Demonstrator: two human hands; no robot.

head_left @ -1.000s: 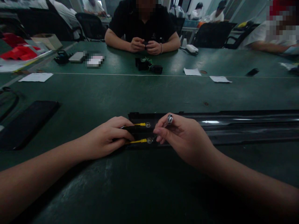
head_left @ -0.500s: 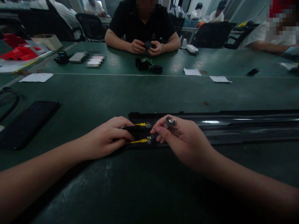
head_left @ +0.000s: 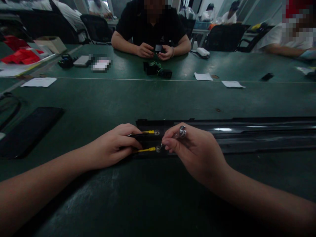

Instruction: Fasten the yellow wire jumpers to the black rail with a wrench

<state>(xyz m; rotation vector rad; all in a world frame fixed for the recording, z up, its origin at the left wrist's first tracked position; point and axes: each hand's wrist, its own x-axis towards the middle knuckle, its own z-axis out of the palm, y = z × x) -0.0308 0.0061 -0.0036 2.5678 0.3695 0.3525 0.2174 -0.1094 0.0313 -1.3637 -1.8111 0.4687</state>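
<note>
A small metal wrench (head_left: 182, 131) is pinched in my right hand (head_left: 195, 151), its open jaw sticking up above the fingers. The wrench's lower end, partly behind the fingertips, is close beside the lower nut (head_left: 158, 149); whether they touch I cannot tell. My left hand (head_left: 120, 144) is curled over the left end of a long black rail (head_left: 247, 140), around two yellow wires (head_left: 145, 150) that come out from under its fingers. Each wire ends in a yellow-sleeved terminal at a nut, one at the lower nut and one at the upper nut (head_left: 156, 132).
A black phone-like slab (head_left: 31, 131) lies to the left on the green table (head_left: 103, 93). Across it, a person in a black shirt (head_left: 150, 29) handles a small dark part. Black parts with green wires (head_left: 156, 69) and paper slips (head_left: 232, 84) lie before that person.
My right hand has turned slightly, so the wrench's upper jaw has swung and its lower end has shifted on the lower nut's right side. My left hand has stayed put.
</note>
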